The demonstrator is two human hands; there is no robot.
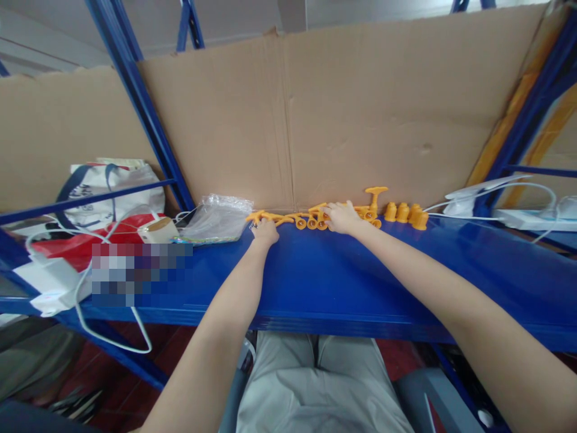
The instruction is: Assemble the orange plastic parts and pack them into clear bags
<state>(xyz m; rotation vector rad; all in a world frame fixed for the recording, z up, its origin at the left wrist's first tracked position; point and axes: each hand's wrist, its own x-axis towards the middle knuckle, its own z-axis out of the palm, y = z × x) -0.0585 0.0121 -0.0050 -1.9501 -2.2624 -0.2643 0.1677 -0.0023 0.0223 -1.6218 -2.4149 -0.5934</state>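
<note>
At 12 o'clock on the blue surface [311, 288], a row of orange pieces [300, 224] is laid, at least five round ends being counted; the overlapped total cannot be told. One upright T-shaped piece [376, 197] is seen at 1 o'clock, at least four orange cups [401, 211] at 2, one clear bag [220, 218] at 10. Both arms are stretched forward. The row is touched by the left hand [267, 231] at 11 o'clock and the right hand [341, 218] at 1, fingers bent; whether anything is pinched cannot be told.
</note>
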